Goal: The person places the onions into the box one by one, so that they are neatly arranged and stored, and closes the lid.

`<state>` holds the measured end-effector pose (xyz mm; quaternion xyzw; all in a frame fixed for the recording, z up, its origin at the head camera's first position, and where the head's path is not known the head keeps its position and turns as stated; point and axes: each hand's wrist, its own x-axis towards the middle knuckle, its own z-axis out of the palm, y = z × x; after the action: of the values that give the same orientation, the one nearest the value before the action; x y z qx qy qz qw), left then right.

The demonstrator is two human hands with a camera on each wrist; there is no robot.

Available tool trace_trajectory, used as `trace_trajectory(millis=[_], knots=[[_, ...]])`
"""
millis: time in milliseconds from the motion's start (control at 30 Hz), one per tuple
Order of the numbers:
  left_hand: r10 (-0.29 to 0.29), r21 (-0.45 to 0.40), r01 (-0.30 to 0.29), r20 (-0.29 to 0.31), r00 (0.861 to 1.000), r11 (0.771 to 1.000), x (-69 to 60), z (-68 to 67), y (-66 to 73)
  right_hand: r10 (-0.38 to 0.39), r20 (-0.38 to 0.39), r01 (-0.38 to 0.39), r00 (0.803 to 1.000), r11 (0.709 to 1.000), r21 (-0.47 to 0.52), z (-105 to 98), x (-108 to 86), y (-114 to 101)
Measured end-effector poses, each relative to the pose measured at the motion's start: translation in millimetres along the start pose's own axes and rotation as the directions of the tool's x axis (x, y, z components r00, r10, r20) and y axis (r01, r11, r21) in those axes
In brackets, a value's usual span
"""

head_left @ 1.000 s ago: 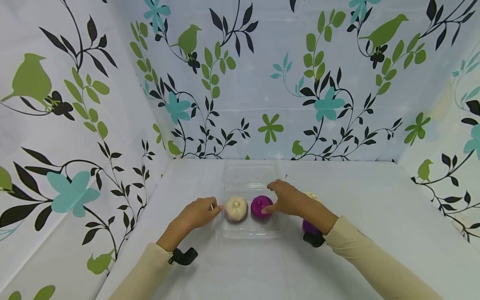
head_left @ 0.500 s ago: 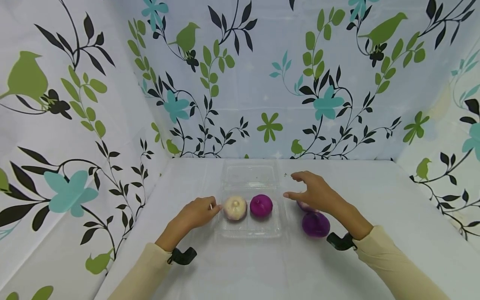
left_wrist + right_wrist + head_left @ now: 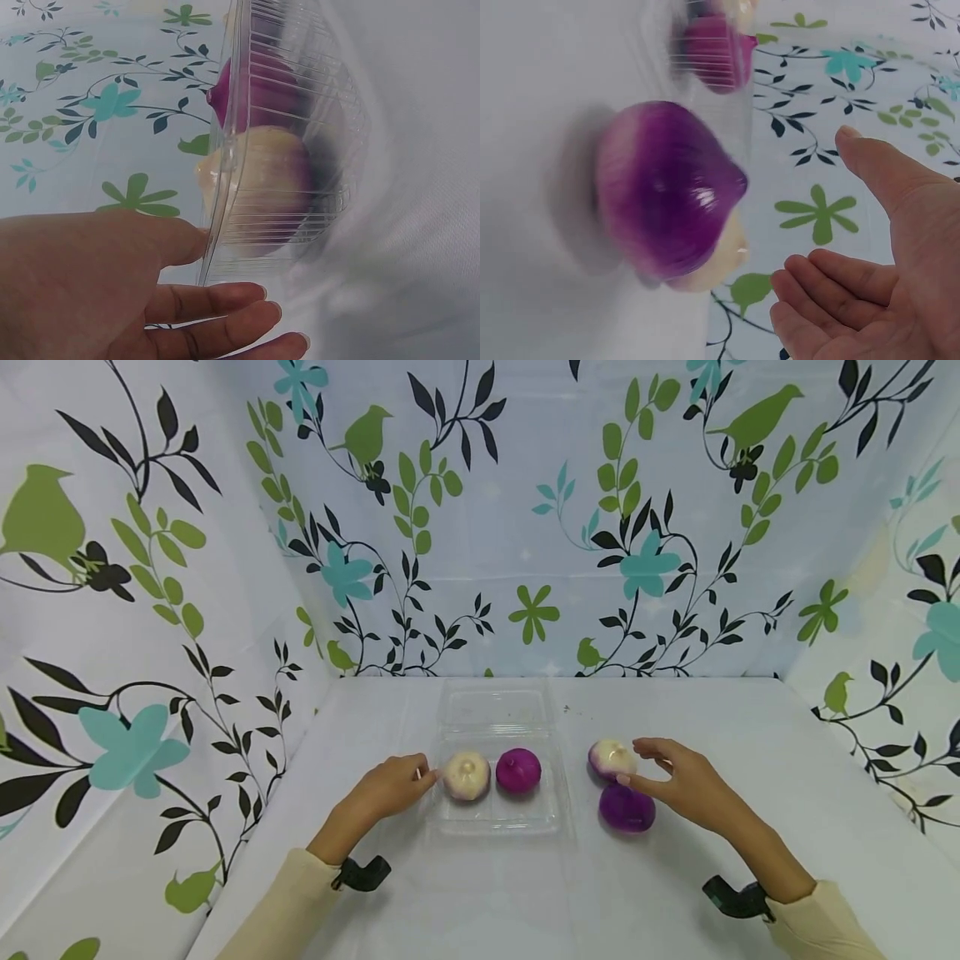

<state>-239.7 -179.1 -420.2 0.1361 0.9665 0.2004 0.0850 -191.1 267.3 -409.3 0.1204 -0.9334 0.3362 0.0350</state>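
Note:
A clear hinged plastic container (image 3: 495,823) stands with its lid raised at the back. Inside, a pale onion (image 3: 467,776) sits at the left and a magenta onion (image 3: 518,771) at the right. My left hand (image 3: 397,787) holds the container's left rim, thumb on top and fingers just below in the left wrist view. To the container's right lie a dark purple onion (image 3: 627,808) and, behind it, a white-and-purple onion (image 3: 611,760). My right hand (image 3: 686,781) hovers over their right side, thumb and fingers spread, gripping nothing; the right wrist view shows a gap between it and the purple onion (image 3: 667,191).
A white-covered table (image 3: 480,893) bears everything. Behind and on both sides hangs a cloth (image 3: 450,552) printed with birds, leaves and flowers. A few tiny dark specks lie near the lid's right side.
My right hand has drawn away from the magenta onion, leaving it in the container, and moved right to the two loose onions. The left hand has stayed at the container's rim.

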Motion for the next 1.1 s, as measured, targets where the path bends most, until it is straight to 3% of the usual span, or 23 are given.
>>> trace_trajectory(millis=[433, 1100], knots=[[0.007, -0.001, -0.007, -0.003, 1.000, 1.000, -1.0, 0.8, -2.1, 0.006, 0.030, -0.006, 1.000, 1.000, 0.024, 20.9, -28.4, 35.7], [0.014, -0.009, -0.014, -0.003, 1.000, 1.000, -0.5, 1.4, -2.3, 0.008, 0.069, -0.009, 0.998, 1.000, 0.015, 32.4, -27.6, 38.9]])
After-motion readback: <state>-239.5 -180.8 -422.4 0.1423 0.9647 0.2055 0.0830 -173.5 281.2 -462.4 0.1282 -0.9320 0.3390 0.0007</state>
